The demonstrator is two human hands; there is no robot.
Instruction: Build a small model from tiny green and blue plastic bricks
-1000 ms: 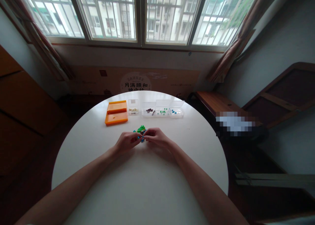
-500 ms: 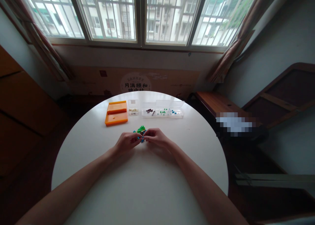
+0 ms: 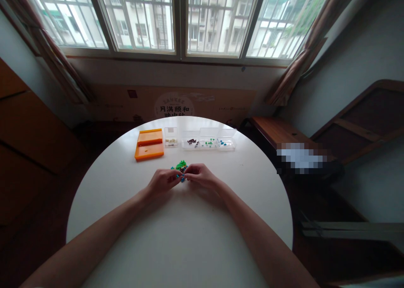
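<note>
A small toy-brick model (image 3: 181,166), bright green on top with blue and dark parts below, is between my hands in the middle of the round table. My left hand (image 3: 161,180) reaches in from the left, thumb and fingers pinched together at the model's near blue side. From the right, my right hand (image 3: 202,175) is also closed, with its fingertips meeting the left ones at the same blue part. My fingers cover part of the model, and whether a separate loose brick is between them is too small to make out.
Beyond the hands, an open orange box (image 3: 149,156) holds a tiny piece. Beside it stand a small clear box (image 3: 171,131) with pale pieces and a clear lidded case (image 3: 208,149) with brown, green and blue bricks. The white table (image 3: 176,237) has a rounded edge.
</note>
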